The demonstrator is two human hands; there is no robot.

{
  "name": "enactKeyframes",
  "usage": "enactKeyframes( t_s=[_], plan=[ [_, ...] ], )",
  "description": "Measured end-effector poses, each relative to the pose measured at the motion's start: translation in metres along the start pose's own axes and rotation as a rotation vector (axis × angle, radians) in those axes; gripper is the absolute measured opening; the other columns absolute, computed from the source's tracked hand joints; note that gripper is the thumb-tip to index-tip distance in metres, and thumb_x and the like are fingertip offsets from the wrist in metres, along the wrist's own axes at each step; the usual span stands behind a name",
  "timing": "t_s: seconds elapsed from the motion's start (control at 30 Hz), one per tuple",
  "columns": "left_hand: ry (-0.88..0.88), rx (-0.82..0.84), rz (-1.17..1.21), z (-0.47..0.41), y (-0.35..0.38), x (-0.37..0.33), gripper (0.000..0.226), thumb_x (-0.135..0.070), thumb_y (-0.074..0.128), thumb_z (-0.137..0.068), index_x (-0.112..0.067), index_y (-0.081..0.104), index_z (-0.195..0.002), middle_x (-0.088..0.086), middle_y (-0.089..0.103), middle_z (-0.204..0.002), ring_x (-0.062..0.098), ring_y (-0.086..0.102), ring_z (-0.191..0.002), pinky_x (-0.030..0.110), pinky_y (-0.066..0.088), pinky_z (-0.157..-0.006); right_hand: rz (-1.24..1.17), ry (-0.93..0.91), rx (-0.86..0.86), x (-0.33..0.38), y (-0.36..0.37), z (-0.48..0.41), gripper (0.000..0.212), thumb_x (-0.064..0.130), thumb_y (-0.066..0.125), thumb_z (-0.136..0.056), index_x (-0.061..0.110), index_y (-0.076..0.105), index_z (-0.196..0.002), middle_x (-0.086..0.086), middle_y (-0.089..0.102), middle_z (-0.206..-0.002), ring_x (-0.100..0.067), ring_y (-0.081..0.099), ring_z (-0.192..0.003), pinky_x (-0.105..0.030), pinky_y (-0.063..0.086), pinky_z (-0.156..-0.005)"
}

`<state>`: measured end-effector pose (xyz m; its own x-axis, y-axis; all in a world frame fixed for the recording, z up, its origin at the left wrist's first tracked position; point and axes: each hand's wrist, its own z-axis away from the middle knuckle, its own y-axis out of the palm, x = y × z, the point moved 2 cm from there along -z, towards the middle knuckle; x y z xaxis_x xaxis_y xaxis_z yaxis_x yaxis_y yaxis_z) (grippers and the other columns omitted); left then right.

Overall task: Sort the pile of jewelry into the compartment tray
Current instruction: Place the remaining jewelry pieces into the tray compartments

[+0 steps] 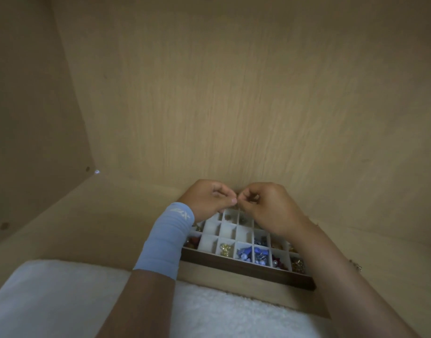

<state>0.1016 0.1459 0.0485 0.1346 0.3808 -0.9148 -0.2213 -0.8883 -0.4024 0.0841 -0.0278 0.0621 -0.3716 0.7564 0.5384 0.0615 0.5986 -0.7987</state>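
1. Left hand (pixel 209 200) and right hand (pixel 265 206): fingertips pinched together, touching; any held item too small to tell.
2. Compartment tray (pixel 248 270): on tabletop (pixel 112 215), directly beneath hands, at 6 o'clock from them.
3. Jewelry (pixel 252 254): fills the near tray cells.

pale blue wrist sleeve (pixel 168 240), white tray dividers (pixel 235 234)

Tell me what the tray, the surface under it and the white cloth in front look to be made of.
Tray: probably wood, given its dark brown matte outer rim; the pale dividers look lined with felt or painted, hard to tell. Surface: light wood or wood-look laminate, with faint grain lines and a matte finish. Cloth: soft, fuzzy white fabric, like fleece or towel.
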Motion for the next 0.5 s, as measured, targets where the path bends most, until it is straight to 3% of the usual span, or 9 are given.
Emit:
enactKeyframes(
  t_s=[0.1,0.2,0.33,0.43,0.5],
  plan=[
    [-0.026,-0.078,-0.270,-0.004,-0.004,0.014,0.014,-0.035,0.062,-0.090,-0.028,0.073,-0.095,-0.008,0.071,-0.100,0.011,0.061,-0.100,0.031,0.049,-0.093,0.133,0.015,0.165,0.003,0.010,-0.003,0.014,0.030,0.066,-0.092,0.025,0.073,-0.081,0.010,0.069,-0.081,-0.005,0.063,-0.075,-0.033,0.054,-0.073],
    [0.000,-0.163,-0.490,-0.003,-0.004,0.020,0.017,-0.034,0.056,-0.092,-0.033,0.071,-0.098,-0.008,0.065,-0.110,0.017,0.046,-0.114,0.034,0.040,-0.101,0.237,-0.031,0.210,0.006,0.019,-0.006,0.014,0.029,0.065,-0.092,0.024,0.073,-0.082,0.013,0.062,-0.079,-0.007,0.060,-0.076,-0.032,0.052,-0.073],
    [0.012,-0.155,-0.539,-0.006,0.001,0.024,0.019,-0.030,0.052,-0.095,-0.036,0.069,-0.097,-0.009,0.052,-0.101,0.021,0.042,-0.117,0.035,0.037,-0.104,0.350,-0.075,0.199,0.006,0.025,-0.009,0.012,0.029,0.066,-0.090,0.024,0.076,-0.087,0.012,0.055,-0.082,-0.009,0.055,-0.078,-0.028,0.048,-0.070],
    [0.014,-0.166,-0.582,-0.008,0.003,0.024,0.019,-0.032,0.051,-0.096,-0.036,0.068,-0.104,-0.005,0.056,-0.112,0.022,0.043,-0.118,0.038,0.035,-0.106,0.398,-0.061,0.200,0.006,0.027,-0.012,0.012,0.030,0.067,-0.089,0.023,0.078,-0.088,0.012,0.056,-0.079,-0.008,0.053,-0.076,-0.026,0.043,-0.067],
    [0.026,-0.172,-0.607,-0.008,0.005,0.024,0.019,-0.033,0.052,-0.096,-0.035,0.067,-0.107,-0.004,0.057,-0.116,0.023,0.042,-0.119,0.038,0.034,-0.106,0.389,-0.036,0.213,0.006,0.027,-0.013,0.014,0.032,0.068,-0.088,0.023,0.078,-0.086,0.012,0.064,-0.078,-0.010,0.059,-0.076,-0.028,0.048,-0.068]
  ],
)
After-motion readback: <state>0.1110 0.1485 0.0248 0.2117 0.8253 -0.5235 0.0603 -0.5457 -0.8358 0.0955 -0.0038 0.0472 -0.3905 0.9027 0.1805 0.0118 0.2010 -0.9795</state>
